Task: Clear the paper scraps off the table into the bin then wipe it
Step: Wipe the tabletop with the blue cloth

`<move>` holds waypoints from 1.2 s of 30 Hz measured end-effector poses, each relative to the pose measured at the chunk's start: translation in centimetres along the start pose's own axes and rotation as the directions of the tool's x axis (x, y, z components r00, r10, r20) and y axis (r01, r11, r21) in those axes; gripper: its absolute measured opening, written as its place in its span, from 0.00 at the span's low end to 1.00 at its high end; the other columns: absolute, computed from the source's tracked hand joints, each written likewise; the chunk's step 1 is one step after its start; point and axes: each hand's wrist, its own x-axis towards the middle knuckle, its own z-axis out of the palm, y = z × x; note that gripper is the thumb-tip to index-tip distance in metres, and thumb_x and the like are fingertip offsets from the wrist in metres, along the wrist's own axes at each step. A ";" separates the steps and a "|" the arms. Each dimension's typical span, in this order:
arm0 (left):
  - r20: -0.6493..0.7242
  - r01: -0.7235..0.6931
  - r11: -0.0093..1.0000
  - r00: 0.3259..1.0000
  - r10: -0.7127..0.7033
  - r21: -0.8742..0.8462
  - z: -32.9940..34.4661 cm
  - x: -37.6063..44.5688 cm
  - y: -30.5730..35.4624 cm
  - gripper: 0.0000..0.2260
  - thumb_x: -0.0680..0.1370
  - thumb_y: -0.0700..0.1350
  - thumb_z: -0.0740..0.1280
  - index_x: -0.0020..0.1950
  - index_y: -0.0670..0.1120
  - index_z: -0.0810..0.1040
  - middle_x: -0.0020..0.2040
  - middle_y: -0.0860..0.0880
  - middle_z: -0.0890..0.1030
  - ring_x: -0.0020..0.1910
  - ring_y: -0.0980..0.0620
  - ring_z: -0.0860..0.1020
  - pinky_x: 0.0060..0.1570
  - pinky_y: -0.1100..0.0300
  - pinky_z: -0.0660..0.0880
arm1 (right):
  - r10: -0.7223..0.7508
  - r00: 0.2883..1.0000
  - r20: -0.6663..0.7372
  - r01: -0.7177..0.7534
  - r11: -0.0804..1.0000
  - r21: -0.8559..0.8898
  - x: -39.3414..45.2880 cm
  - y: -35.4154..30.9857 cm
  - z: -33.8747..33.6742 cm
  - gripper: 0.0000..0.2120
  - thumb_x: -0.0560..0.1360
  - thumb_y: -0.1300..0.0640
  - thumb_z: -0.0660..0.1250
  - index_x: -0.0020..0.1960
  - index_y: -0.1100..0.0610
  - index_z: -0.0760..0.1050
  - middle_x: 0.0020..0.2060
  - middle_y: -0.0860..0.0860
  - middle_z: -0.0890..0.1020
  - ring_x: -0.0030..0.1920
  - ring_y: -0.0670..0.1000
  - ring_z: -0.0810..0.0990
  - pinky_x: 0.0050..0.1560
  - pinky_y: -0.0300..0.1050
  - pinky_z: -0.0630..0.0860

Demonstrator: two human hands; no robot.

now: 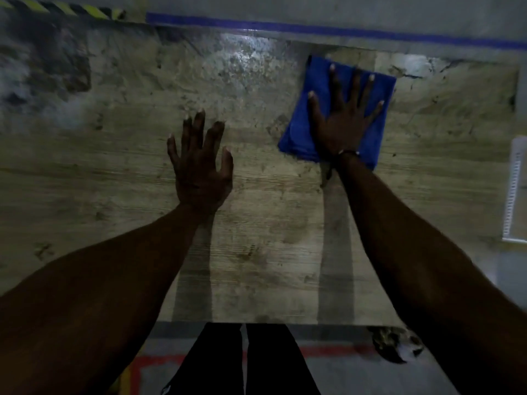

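Observation:
A folded blue cloth (379,115) lies on the worn wooden table (256,252) at the far right. My right hand (343,121) presses flat on it with fingers spread straight. My left hand (199,166) is over the middle of the table, fingers straight and slightly apart, holding nothing; whether it touches the surface I cannot tell. No paper scraps show on the tabletop.
A white ruler-like strip (514,192) lies at the table's right edge. A dark crumpled object (396,346) sits on the floor below the table's near edge. Blue tape (313,27) runs beyond the far edge, and red tape (154,363) marks the floor by my legs.

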 end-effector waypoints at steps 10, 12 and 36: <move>0.030 0.028 1.000 0.999 -0.029 0.001 0.0 0.4 0.1 0.27 0.82 0.55 0.62 0.82 0.56 0.64 0.86 0.51 0.55 0.86 0.49 0.51 0.80 0.35 0.49 | -0.305 0.949 0.084 0.306 0.952 0.005 -7.8 -0.7 0.1 0.34 0.82 0.27 0.52 0.84 0.38 0.54 0.86 0.50 0.50 0.86 0.58 0.45 0.81 0.71 0.43; 0.035 0.024 1.000 0.999 -0.024 -0.004 -0.1 0.3 0.1 0.27 0.82 0.55 0.62 0.82 0.57 0.65 0.86 0.51 0.55 0.86 0.48 0.50 0.80 0.35 0.48 | -0.219 0.974 0.066 0.222 0.974 -0.048 -6.5 2.1 -0.5 0.34 0.82 0.26 0.51 0.84 0.36 0.53 0.86 0.49 0.51 0.86 0.57 0.46 0.81 0.71 0.45; 0.035 0.036 0.997 0.999 -0.034 -0.063 -0.2 0.3 0.3 0.29 0.82 0.53 0.65 0.83 0.58 0.63 0.86 0.52 0.55 0.86 0.48 0.50 0.81 0.35 0.47 | 0.206 0.978 -0.045 -0.205 0.979 0.020 5.7 -1.3 0.0 0.40 0.77 0.23 0.41 0.85 0.39 0.53 0.86 0.51 0.52 0.85 0.61 0.47 0.78 0.75 0.45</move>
